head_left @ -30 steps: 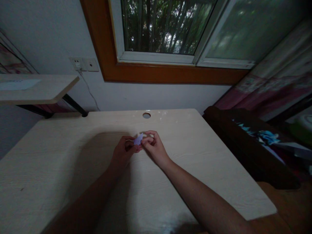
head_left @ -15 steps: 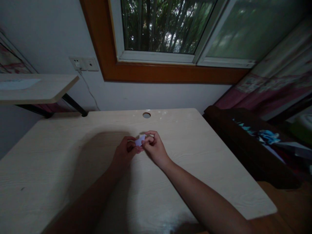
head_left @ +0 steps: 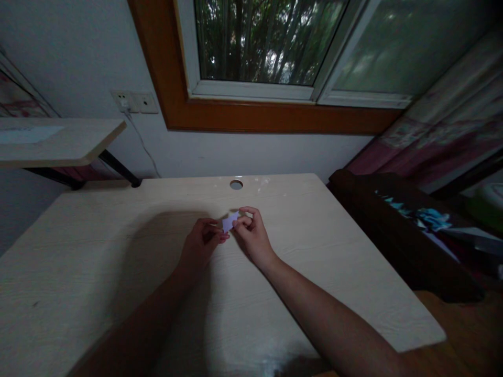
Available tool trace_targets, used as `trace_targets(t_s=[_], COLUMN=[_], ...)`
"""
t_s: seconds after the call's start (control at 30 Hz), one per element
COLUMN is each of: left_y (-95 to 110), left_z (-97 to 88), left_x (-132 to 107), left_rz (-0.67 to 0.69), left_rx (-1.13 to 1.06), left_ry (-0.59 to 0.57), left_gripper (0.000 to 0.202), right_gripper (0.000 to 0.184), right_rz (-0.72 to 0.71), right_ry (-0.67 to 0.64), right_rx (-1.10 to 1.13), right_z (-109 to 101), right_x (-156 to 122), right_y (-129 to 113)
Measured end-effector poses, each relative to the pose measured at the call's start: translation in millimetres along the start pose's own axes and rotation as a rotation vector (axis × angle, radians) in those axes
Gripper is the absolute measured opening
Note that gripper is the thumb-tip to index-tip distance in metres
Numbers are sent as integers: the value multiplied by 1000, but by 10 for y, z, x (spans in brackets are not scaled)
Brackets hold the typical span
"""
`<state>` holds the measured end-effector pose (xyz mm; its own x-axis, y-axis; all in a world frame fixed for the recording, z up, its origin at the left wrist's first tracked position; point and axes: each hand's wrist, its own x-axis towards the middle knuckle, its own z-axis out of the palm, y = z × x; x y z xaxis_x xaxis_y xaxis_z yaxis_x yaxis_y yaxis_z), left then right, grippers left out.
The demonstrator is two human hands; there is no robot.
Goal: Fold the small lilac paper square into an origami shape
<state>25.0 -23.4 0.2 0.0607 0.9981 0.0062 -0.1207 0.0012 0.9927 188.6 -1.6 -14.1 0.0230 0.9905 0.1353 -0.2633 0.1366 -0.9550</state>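
A small pale purple piece of folded paper (head_left: 229, 222) is held just above the middle of a light wooden desk (head_left: 118, 262). My left hand (head_left: 201, 242) pinches its left lower edge with curled fingers. My right hand (head_left: 251, 233) pinches its right side between thumb and fingertips. Both hands meet at the paper, and most of it is hidden by the fingers.
A round cable hole (head_left: 236, 184) sits near the desk's far edge. A raised side shelf (head_left: 58, 141) stands at the left, with a wall socket (head_left: 134, 102) and cord behind. A dark wooden bed frame (head_left: 393, 230) with bedding lies to the right, under a window (head_left: 275, 47).
The paper has turned a little and shows more between my fingertips. My right hand has shifted slightly up and to the right; my left hand stays almost in place.
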Motion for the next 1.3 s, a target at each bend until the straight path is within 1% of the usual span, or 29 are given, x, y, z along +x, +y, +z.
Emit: trace_targets(t_s=[0.17,0.3,0.43,0.5,0.63,0.73,0.87,1.03,1.1,1.2,1.3], left_y=[-52,-28,58,86,74,57,66,65,61,61,64], left_z=[-45,-58,-41,-34,-42,-52,-57,-73,-83,-92,-92], left_x=[31,18,-20,-29,-13,12,28,41,45,40,22], left_rz=[63,116,110,114,109,96,89,92,98,108,141], left_rx=[50,119,135,138,143,144,119,75,66,66,91], left_ry=[52,33,-13,5,51,63,85,185,206,205,144], left_gripper=[33,31,22,20,23,28,29,32,32,30,24], right_gripper=[42,42,45,44,42,41,40,38,36,30,27], right_rz=[23,19,37,41,32,4,-3,13,47,87,118], right_ry=[-61,-113,-187,-231,-338,-388,-374,-292,-291,-293,-254], right_rx=[29,44,48,25,-47,-78,-88,-33,1,22,29], right_z=[12,21,11,6,11,15,8,3,5,11,16], right_x=[-14,-25,-30,-41,-75,-88,-78,-59,-56,-53,-48], right_y=[7,-8,-18,-22,-30,-30,-24,-11,-9,-18,-43])
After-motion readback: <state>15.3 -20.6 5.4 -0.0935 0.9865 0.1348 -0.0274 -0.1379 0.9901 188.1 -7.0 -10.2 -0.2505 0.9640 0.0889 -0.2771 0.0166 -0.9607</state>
